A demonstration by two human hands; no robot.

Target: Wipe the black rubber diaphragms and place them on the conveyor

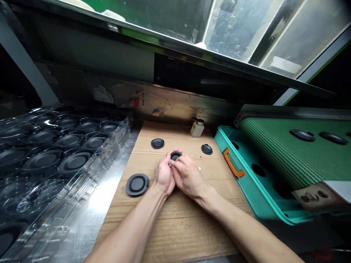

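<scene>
A black round plastic lid (175, 155) is held in my left hand (163, 173), whose fingers curl around its far side. My right hand (189, 175) is closed against the lid's near edge, pinching something small and whitish (170, 163) that I cannot make out. Both hands meet over the cardboard sheet (175, 226). Left of my left hand lies a larger black lid (137, 184). Beyond the hands are two more black lids, one on the left (157, 143) and one on the right (206, 149).
Clear plastic trays (90, 175) with several black lids stand at the left. A small bottle (197, 128) is at the back. At the right, a teal bin (246, 182) with an orange handle (233, 163) sits beside a green conveyor belt (282, 153) carrying black lids (302, 135).
</scene>
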